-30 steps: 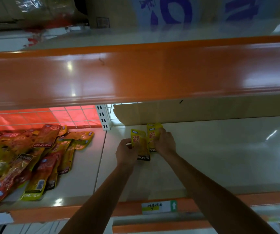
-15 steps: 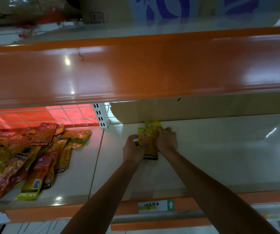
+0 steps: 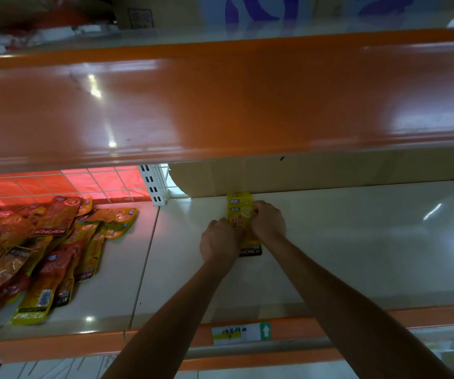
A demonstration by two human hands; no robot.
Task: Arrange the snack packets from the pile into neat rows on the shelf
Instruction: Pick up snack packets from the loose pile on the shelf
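Two yellow snack packets [image 3: 241,212] lie stacked lengthwise on the cream shelf [image 3: 357,242], their top ends near the cardboard at the back. My left hand [image 3: 217,243] grips their left edge and my right hand [image 3: 268,221] grips their right edge, fingers curled onto them. The lower packet's black "KONCHEW" end shows between my wrists. A loose pile of red, orange and yellow packets [image 3: 37,255] covers the left part of the shelf.
An orange upper shelf front [image 3: 220,110] hangs low over the work area. A cardboard sheet [image 3: 316,176] lines the back behind the packets. A wire grid [image 3: 64,184] backs the pile. A price label [image 3: 239,333] sits on the orange front rail.
The two packets, side by side a second ago, have been brought together into one overlapped stack and pushed back toward the cardboard. Both hands have closed in on them.
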